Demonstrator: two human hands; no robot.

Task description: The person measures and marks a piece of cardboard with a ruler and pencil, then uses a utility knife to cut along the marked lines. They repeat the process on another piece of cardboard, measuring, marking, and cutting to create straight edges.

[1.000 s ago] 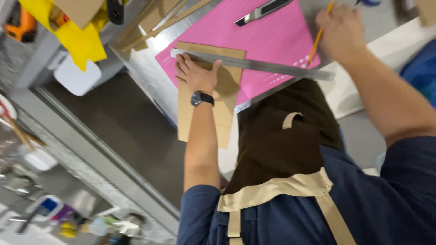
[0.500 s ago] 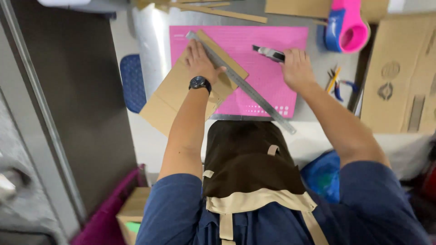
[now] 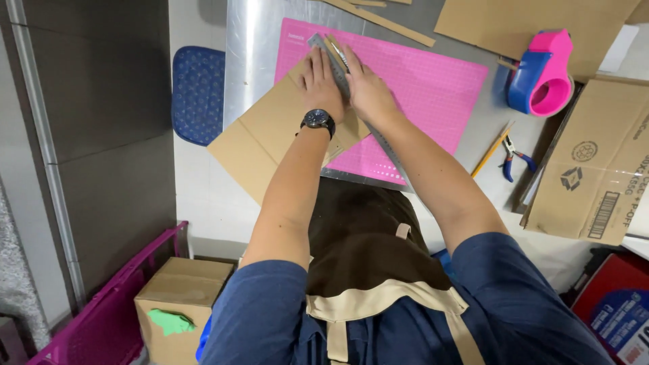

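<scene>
The left hand [image 3: 322, 80] lies open and flat on the brown cardboard sheet [image 3: 270, 135], over the pink cutting mat [image 3: 426, 81]. The right hand [image 3: 367, 89] presses flat on the long metal ruler [image 3: 351, 88] beside it.

Bright, even overhead light fills the sharp view, with a pale glare streak on the metal sheet [image 3: 247, 61], soft shadows beneath the forearms, and mild wide-angle bending at the edges.

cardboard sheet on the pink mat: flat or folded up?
Flat: the cardboard sheet lies spread on the cutting mat, pressed under the left hand.
</scene>
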